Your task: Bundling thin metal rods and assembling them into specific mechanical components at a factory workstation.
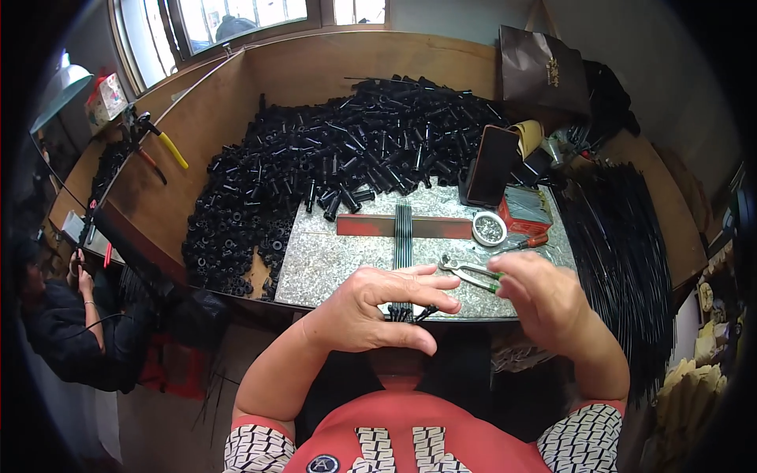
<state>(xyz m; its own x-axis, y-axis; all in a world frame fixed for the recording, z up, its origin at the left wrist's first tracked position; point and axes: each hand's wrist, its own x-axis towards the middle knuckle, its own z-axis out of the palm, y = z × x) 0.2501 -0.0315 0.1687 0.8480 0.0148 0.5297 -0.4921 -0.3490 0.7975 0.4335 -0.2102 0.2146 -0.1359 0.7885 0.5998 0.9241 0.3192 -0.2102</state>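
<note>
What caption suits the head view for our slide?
Left hand over dark rods, right hand near pincers, black parts heaped behind.

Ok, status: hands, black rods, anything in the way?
Left hand open over black rods, contact unclear. Right hand near pincers, grip unclear. Rods cross red bar; left hand hides part.

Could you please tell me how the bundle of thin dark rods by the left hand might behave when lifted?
The bundle of rods would probably stay fairly stiff, since it runs straight across the reddish bar. It might fan out, as no tie shows. It may hang heavier at the near end, where black knobs cluster by the left hand.
</note>
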